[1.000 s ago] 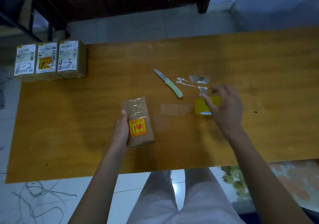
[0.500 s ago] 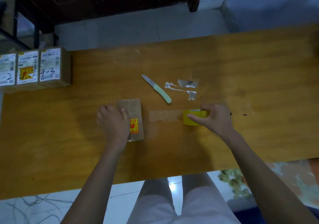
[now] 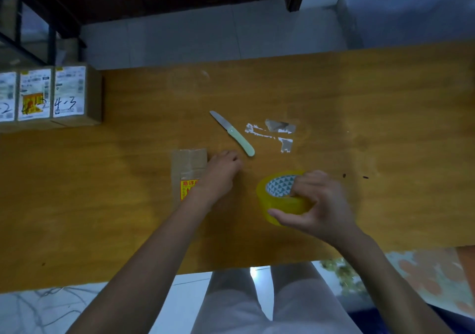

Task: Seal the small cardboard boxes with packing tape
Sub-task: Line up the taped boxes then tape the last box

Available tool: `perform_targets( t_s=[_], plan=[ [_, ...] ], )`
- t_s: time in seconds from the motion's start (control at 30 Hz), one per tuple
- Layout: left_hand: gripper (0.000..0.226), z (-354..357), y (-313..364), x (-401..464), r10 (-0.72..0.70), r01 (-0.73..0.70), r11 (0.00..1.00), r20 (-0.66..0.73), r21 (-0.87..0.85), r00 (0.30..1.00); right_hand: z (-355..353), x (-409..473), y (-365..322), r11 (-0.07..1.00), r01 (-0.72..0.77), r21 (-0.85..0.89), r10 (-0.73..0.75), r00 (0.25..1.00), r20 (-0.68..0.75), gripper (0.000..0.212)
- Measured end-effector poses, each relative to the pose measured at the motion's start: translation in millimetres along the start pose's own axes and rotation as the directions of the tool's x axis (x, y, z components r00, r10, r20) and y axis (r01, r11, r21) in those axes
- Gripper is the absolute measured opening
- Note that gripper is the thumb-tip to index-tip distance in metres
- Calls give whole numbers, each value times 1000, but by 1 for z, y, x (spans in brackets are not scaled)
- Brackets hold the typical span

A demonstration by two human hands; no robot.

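Brown cardboard box (image 3: pixel 189 169) w/ red-yellow sticker, flaps taped.

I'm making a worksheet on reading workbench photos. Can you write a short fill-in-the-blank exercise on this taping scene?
1. The right hand grips a roll of ____ tape.
2. The knife lying on the table has a pale ____ handle.
3. The left hand rests on the small ____ box.
4. At the table's far left corner stand ____ labelled boxes in a row.

Missing words: yellow; green; cardboard; three
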State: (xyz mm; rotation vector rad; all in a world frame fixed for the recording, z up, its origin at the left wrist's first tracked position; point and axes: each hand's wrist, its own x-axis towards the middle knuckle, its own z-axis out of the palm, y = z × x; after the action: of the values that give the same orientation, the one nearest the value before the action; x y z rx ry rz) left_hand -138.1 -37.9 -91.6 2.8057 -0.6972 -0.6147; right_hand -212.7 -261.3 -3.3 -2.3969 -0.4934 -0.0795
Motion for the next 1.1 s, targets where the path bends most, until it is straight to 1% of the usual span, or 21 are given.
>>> perform_targets(
  t_s=[0.13,0.2,0.23,0.3,0.4,0.47,0.5,0.53,0.57,0.6,0.63,0.7,0.77,0.8,0.87,0.9,0.97,1.03,1.1],
  plan=[
    [23,-5,0,11,42,-43,995,13,92,999,-6,6,2,1000,-12,16,12,1000,-13,48],
    [23,-8,0,16,70,-74,990,37,120,997,-11,10,4,999,-17,32,17,1000,-13,47],
    [24,-10,-2,17,87,-92,990,56,106,995,-15,13,6,999,-24,49,24,1000,-11,45],
    [26,-14,-11,15,89,-92,995,108,24,990,-22,20,9,995,-50,91,50,999,-4,41],
    [28,-21,-23,1,27,-13,996,161,-90,987,-29,29,10,977,-107,184,107,994,9,40],
    [21,-32,-27,-9,-2,28,988,166,-150,986,-38,32,15,939,-198,282,207,978,0,40],
    [17,-41,-28,-14,-13,47,974,153,-222,988,-45,35,21,906,-258,337,277,961,-11,41],
    [15,-53,-29,-20,-12,57,942,137,-331,991,-53,38,27,869,-314,383,346,938,-17,41],
    [14,-67,-29,-26,4,51,892,121,-449,993,-59,42,32,837,-356,415,397,918,-13,42],
    [15,-82,-30,-32,28,39,846,118,-532,993,-64,45,37,812,-379,444,422,907,2,45],
    [17,-95,-30,-36,49,42,822,144,-567,988,-65,48,41,790,-393,472,431,902,28,50],
    [21,-116,-32,-46,62,84,847,254,-525,965,-59,54,39,776,-410,480,431,899,72,60],
    [27,-127,-38,-57,5,165,882,360,-441,933,-47,59,29,770,-430,472,440,893,96,66],
    [31,-130,-44,-63,-40,215,886,394,-411,918,-41,61,24,764,-437,475,444,890,104,62],
    [32,-133,-58,-78,-113,295,867,418,-401,902,-28,63,15,736,-457,500,461,879,124,48],
    [27,-134,-67,-86,-129,320,845,419,-428,899,-23,64,10,718,-461,521,465,875,132,41],
    [13,-136,-84,-101,-133,349,813,435,-466,891,-11,64,4,693,-454,560,455,878,149,38],
    [10,-135,-98,-111,-151,372,819,460,-438,875,0,65,-2,687,-445,575,433,886,167,44],
    [11,-130,-107,-119,-183,395,819,463,-415,867,8,66,-7,701,-432,567,404,896,183,64]
  ],
)
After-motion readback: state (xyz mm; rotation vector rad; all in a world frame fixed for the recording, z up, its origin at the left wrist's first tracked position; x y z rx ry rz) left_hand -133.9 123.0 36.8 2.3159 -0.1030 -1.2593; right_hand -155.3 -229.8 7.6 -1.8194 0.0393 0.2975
